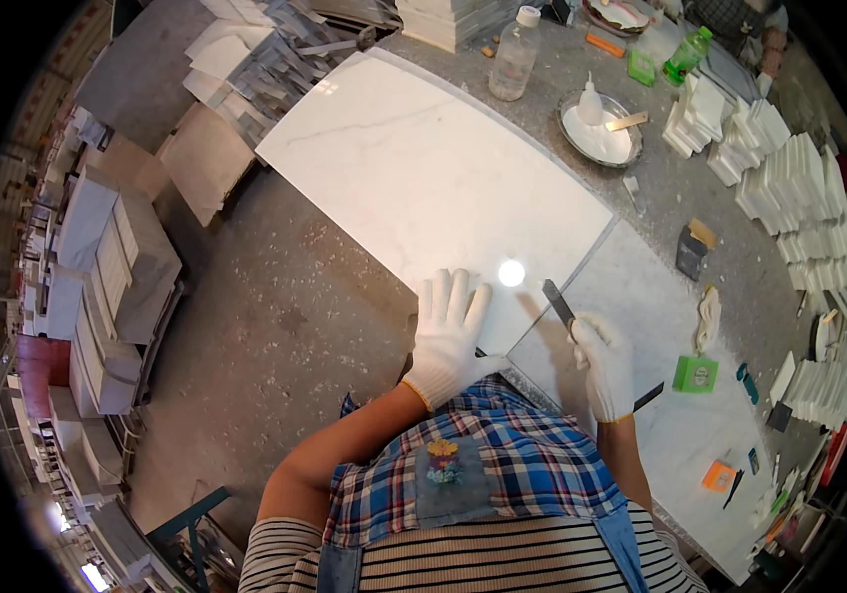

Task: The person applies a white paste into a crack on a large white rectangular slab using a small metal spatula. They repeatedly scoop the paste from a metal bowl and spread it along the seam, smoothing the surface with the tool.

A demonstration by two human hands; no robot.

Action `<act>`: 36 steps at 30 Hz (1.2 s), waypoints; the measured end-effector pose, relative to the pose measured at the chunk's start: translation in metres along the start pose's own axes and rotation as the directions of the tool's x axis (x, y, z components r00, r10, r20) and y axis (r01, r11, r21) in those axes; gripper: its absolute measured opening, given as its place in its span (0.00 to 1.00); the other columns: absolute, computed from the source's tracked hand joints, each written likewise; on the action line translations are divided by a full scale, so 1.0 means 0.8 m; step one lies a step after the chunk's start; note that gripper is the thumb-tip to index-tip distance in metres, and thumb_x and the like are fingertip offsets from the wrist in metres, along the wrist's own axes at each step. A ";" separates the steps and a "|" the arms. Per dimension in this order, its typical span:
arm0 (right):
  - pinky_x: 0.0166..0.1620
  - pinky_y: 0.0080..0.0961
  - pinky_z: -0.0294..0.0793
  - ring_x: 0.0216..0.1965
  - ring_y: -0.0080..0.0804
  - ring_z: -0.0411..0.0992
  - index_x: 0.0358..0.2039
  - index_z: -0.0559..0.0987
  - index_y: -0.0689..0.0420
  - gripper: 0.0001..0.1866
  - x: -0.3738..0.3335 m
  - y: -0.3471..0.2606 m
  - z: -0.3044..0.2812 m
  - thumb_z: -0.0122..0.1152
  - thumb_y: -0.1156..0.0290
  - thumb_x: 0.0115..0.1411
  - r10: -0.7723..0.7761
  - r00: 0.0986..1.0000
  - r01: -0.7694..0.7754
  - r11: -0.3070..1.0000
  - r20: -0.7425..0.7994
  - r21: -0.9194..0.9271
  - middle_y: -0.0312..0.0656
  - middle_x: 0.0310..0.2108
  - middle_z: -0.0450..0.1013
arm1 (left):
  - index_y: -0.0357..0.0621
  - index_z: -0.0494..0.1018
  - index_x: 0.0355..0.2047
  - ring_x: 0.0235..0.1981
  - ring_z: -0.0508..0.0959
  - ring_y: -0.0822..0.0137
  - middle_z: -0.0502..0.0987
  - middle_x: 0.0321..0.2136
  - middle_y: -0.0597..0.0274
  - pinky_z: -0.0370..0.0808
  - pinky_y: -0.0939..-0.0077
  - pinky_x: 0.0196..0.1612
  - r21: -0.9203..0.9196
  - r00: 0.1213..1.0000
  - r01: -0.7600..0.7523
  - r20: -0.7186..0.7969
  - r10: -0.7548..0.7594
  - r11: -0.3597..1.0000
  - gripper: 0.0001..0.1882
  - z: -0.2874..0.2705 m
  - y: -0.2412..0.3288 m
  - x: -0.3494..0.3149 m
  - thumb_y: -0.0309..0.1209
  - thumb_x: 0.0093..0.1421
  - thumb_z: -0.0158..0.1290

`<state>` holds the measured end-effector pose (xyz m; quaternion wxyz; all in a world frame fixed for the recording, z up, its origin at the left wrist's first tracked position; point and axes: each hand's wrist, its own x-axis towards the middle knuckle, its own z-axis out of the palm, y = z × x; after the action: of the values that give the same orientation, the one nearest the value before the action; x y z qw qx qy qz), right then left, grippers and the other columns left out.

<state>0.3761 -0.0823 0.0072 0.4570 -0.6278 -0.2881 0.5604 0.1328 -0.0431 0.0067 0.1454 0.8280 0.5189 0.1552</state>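
A white glove covers my left hand point(445, 331). Its fingers are stretched out and spread on the near edge of a polished white stone slab point(423, 168) with faint grey veins. My right hand point(601, 366), gloved too, is closed around a long, flat dark bar point(559, 301), perhaps a file. The bar slants, one end pointing away over the seam between the two slabs, the other sticking out behind my wrist. Under my right hand lies a second, greyer marble slab point(641, 296). Whether the bar touches the stone I cannot tell.
Beyond the slabs are a clear bottle point(515, 59) and a round pan point(582, 148) holding a white squeeze bottle point(590, 103). To the right lie a green box point(695, 374), an orange block point(718, 476) and stacked white tiles point(799, 183). Stone pieces point(127, 287) stand at left.
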 end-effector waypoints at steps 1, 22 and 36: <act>0.30 0.16 0.62 0.26 0.14 0.65 0.50 0.84 0.65 0.15 0.000 0.003 -0.002 0.65 0.67 0.70 0.004 1.000 -0.004 1.000 0.010 -0.010 0.31 0.32 0.76 | 0.38 0.68 0.59 0.61 0.62 0.35 0.64 0.58 0.40 0.58 0.36 0.66 0.014 1.000 0.014 -0.010 -0.014 1.000 0.52 -0.001 0.000 -0.001 0.49 0.37 0.76; 0.29 0.16 0.62 0.25 0.13 0.65 0.45 0.86 0.62 0.11 -0.029 0.046 -0.013 0.63 0.69 0.68 0.100 0.984 -0.072 0.980 0.147 -0.185 0.29 0.29 0.75 | 0.40 0.68 0.59 0.57 0.63 0.40 0.64 0.53 0.44 0.61 0.44 0.61 0.003 0.971 0.117 -0.212 -0.113 0.993 0.44 -0.002 0.003 -0.018 0.42 0.43 0.72; 0.37 0.22 0.74 0.32 0.21 0.75 0.46 0.87 0.63 0.14 -0.032 0.096 -0.016 0.67 0.66 0.68 0.042 0.987 0.013 0.943 0.158 -0.332 0.35 0.33 0.81 | 0.37 0.67 0.60 0.57 0.63 0.41 0.64 0.55 0.44 0.62 0.44 0.63 0.041 0.905 0.331 -0.295 -0.305 0.943 0.46 0.002 -0.015 -0.044 0.39 0.43 0.74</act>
<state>0.3714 -0.1399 -0.0506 0.3157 -0.6499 -0.4100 0.5567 0.1087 -0.0700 -0.0033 0.0550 0.7069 0.6690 0.2232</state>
